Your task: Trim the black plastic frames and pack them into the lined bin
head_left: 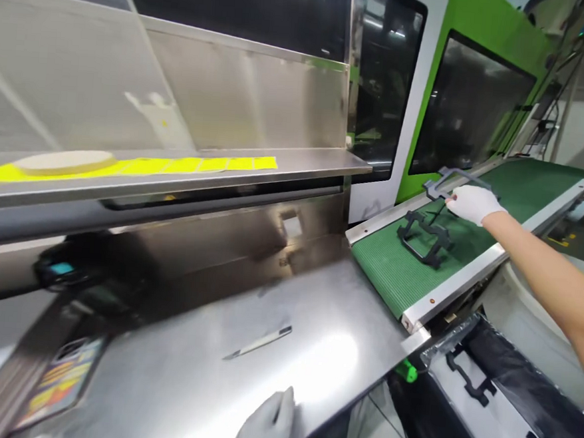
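My right hand [473,204], in a white glove, reaches over the green conveyor belt [388,269]. Its fingers are closed on a dark plastic frame [430,188], tilted above the belt and partly hidden by the hand. Just below, a second black plastic frame [434,257] lies on the belt near its front end. At the bottom, my left hand [266,427], also gloved, is by the front edge of the metal table [171,371]. Its fingers are curled in, with nothing visible in them. A slim pen-like tool [258,343] with a pointed tip lies on the table beyond it.
A black-lined box [536,376] at lower right holds several black parts on white sheets. Yellow labels [183,165] and a pale disc [66,162] lie on the metal shelf [320,162]. At left is a phone-like object [63,380]. A green machine [483,65] stands behind the conveyor.
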Available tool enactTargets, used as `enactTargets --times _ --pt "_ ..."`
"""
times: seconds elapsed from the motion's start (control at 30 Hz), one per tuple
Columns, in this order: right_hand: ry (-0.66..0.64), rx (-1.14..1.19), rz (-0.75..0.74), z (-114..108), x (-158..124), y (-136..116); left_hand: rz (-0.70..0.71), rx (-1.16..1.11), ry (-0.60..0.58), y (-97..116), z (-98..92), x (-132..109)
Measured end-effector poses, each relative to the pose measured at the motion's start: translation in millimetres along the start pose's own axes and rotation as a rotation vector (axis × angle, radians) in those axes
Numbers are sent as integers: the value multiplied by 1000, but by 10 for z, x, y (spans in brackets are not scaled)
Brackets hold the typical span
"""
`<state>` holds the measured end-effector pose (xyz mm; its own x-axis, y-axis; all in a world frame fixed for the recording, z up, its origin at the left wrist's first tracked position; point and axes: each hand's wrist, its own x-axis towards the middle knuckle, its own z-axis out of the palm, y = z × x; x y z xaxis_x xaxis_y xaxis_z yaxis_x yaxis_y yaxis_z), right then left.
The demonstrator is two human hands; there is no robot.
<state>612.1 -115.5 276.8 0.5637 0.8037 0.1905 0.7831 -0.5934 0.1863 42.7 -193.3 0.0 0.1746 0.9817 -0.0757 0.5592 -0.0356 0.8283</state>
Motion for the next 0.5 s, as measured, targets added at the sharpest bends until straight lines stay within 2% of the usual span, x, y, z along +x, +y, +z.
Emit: enactTargets --times 0.03,0.07,0.17,0.23,0.3,0.37,0.4,0.43,0.5 --pt "55 -40 -53 -173 -101 -162 42 -123 21 147 73 39" --pt "114 -88 -117 -340 -226 -342 100 -294 -32 320 164 90" --pt "269 -224 -328 -776 -724 -928 194 -483 -150 904 513 305" --pt "320 -236 -433 -992 -1101 -1282 242 -612 -212 1267 739 489" --pt "352 -197 -496 -1128 -1456 -1569 265 -739 -210 1555 870 678" --pt "350 -129 -521 -1159 -1765 -1788 259 -828 -165 1726 843 821" --pt "333 -90 -526 -1127 -1904 -1875 250 -852 -141 1754 761 857" --pt "302 -48 -523 -1059 -2038 -1949 239 -862 -121 1739 636 861" --pt "204 60 -522 -811 -2305 -2063 216 -843 -95 1581 290 761"
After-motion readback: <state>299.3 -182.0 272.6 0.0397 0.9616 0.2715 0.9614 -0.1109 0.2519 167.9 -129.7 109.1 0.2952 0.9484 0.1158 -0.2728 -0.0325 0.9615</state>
